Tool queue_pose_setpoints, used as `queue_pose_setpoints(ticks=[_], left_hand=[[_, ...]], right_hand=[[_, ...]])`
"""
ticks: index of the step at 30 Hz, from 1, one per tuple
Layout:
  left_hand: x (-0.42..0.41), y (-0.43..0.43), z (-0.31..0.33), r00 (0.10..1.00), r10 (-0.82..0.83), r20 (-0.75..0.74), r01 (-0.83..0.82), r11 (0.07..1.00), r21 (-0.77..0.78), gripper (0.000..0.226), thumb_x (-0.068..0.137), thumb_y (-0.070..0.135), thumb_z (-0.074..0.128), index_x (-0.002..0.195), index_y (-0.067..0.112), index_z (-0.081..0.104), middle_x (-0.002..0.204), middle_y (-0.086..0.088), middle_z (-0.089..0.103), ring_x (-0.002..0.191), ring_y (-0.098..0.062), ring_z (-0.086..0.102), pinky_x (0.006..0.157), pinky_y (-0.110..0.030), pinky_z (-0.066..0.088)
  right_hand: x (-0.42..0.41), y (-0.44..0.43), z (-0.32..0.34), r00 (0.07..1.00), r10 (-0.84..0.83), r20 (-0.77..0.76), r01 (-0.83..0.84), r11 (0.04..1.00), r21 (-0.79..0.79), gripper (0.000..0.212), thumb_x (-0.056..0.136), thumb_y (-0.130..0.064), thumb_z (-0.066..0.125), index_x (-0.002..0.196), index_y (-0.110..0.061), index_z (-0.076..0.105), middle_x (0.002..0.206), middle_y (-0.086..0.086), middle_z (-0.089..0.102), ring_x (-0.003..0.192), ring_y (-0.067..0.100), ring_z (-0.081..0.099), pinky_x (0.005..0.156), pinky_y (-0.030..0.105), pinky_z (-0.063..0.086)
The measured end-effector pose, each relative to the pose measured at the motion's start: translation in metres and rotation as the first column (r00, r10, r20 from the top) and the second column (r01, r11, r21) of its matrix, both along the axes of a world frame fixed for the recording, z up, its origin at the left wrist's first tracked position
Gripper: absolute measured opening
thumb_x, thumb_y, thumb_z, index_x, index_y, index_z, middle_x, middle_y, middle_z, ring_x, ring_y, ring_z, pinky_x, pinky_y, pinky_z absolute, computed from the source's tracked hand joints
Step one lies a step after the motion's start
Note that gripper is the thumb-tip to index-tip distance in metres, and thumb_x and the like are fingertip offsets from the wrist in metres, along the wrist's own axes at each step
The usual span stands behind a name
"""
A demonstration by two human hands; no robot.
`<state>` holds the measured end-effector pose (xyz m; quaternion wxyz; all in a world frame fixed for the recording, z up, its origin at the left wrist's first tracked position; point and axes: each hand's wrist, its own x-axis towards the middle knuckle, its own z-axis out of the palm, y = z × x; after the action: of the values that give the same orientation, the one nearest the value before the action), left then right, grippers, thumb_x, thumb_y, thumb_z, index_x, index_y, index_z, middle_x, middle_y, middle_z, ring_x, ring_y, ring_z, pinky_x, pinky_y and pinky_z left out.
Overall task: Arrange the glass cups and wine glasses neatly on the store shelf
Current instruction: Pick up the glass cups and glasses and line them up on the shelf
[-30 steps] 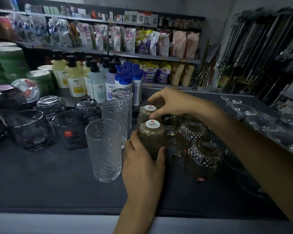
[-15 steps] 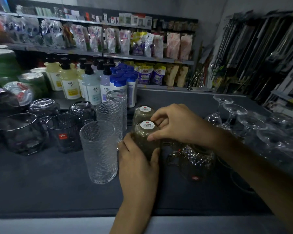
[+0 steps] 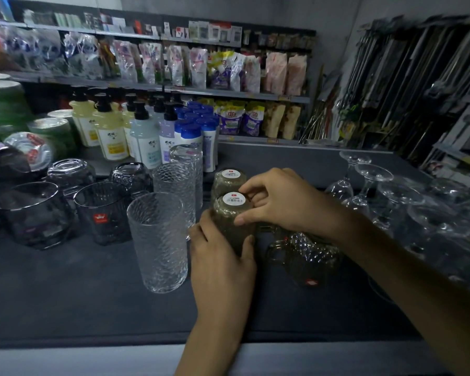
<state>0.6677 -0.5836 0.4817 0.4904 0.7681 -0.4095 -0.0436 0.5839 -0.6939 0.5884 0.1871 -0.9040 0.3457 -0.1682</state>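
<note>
On the dark shelf [image 3: 65, 280], smooth round tumblers [image 3: 36, 213] stand at 9 o'clock of a tall hammered glass [image 3: 158, 242]. The left grip [image 3: 223, 270] curls round the inverted amber cup [image 3: 228, 221] and the right grip [image 3: 280, 202] pinches its stickered base. A diamond-cut mug [image 3: 307, 256] sits at 3 o'clock, with upturned wine glasses [image 3: 364, 183] beyond. A second ago the right grip was over the rear cup [image 3: 229, 180] at 12 o'clock.

Dim store scene, lit weakly from overhead. The dark shelf [image 3: 65, 280] soaks up light; thin highlights trace the glass rims, and the white label on the upturned cup [image 3: 233, 199] shines brightest. Wine glasses [image 3: 373, 172] at the shelf's right edge blur. Wide-angle distortion bows the view's outer edges.
</note>
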Motion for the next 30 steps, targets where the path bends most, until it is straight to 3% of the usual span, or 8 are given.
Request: queue_pose_setpoints(ticks=[3,7,10,13,18,20,25,30], left_hand=[[0.001,-0.001,0.001,1.0,0.0,-0.004,0.0,1.0,0.004,0.082,0.086,0.037,0.079,0.151,0.016,0.032,0.145,-0.012,0.043,0.126,-0.038,0.055,0.099,-0.048,0.049],[0.0,0.0,0.003,1.0,0.002,0.021,-0.003,0.999,0.041,0.085,0.085,0.037,0.079,0.152,0.016,0.03,0.145,-0.014,0.044,0.125,-0.04,0.055,0.097,-0.049,0.05],[-0.005,0.003,0.008,0.998,0.005,0.059,-0.008,0.998,0.061,0.086,0.087,0.038,0.077,0.154,0.014,0.028,0.146,-0.015,0.043,0.126,-0.041,0.054,0.093,-0.049,0.05],[-0.01,0.008,0.015,0.994,0.002,0.106,-0.012,0.996,0.093,0.086,0.09,0.038,0.073,0.156,0.013,0.023,0.147,-0.016,0.042,0.128,-0.04,0.051,0.092,-0.048,0.05],[-0.023,0.031,0.023,0.977,-0.007,0.215,-0.016,0.994,0.108,0.087,0.092,0.042,0.069,0.158,0.013,0.022,0.145,-0.016,0.043,0.124,-0.038,0.053,0.09,-0.048,0.052],[-0.036,0.043,0.024,0.962,-0.014,0.272,-0.003,0.998,0.06,0.082,0.092,0.047,0.067,0.157,0.015,0.029,0.144,-0.013,0.045,0.124,-0.035,0.053,0.091,-0.047,0.054],[-0.06,0.045,0.021,0.926,-0.203,0.318,0.241,0.967,-0.084,0.068,0.09,0.046,0.07,0.149,0.029,0.041,0.144,0.004,0.043,0.13,-0.019,0.05,0.097,-0.036,0.052],[-0.066,0.025,0.012,0.895,-0.28,0.348,0.306,0.952,-0.022,0.071,0.087,0.046,0.073,0.15,0.035,0.042,0.146,0.012,0.042,0.132,-0.014,0.05,0.097,-0.034,0.053]], right_hand=[[-0.001,0.002,0.001,1.0,-0.014,-0.009,0.014,1.0,0.0,0.073,0.066,-0.047,0.095,0.128,-0.017,0.072,0.109,-0.003,0.077,0.096,0.005,0.071,0.095,0.033,0.059],[-0.006,0.011,0.0,1.0,-0.026,0.001,0.026,0.999,0.024,0.079,0.071,-0.044,0.093,0.14,-0.019,0.063,0.128,-0.002,0.071,0.11,0.009,0.068,0.101,0.035,0.057],[-0.016,0.022,0.003,0.999,-0.014,0.052,0.013,1.0,0.02,0.068,0.077,-0.035,0.091,0.138,-0.021,0.064,0.131,-0.004,0.069,0.113,0.008,0.065,0.103,0.035,0.056],[-0.031,0.033,0.007,0.994,-0.044,0.102,0.053,0.995,-0.088,0.054,0.082,-0.03,0.087,0.133,-0.022,0.068,0.127,-0.003,0.069,0.114,0.011,0.063,0.105,0.034,0.052],[-0.082,0.055,-0.005,0.945,-0.147,0.291,0.211,0.957,-0.2,0.04,0.092,-0.026,0.078,0.132,-0.022,0.069,0.125,-0.01,0.066,0.108,0.001,0.059,0.089,0.001,0.036],[-0.102,0.068,-0.019,0.901,-0.165,0.402,0.251,0.952,-0.173,0.036,0.093,-0.022,0.077,0.128,-0.023,0.07,0.12,-0.015,0.064,0.104,-0.004,0.059,0.088,-0.002,0.036],[-0.124,0.075,-0.067,0.801,-0.249,0.544,0.363,0.925,-0.11,0.042,0.089,-0.026,0.08,0.129,-0.027,0.068,0.126,-0.016,0.063,0.117,0.005,0.061,0.103,0.028,0.05],[-0.126,0.07,-0.09,0.744,-0.256,0.617,0.254,0.963,0.094,0.05,0.089,-0.026,0.081,0.135,-0.034,0.063,0.127,-0.022,0.062,0.117,0.002,0.064,0.102,0.036,0.056]])
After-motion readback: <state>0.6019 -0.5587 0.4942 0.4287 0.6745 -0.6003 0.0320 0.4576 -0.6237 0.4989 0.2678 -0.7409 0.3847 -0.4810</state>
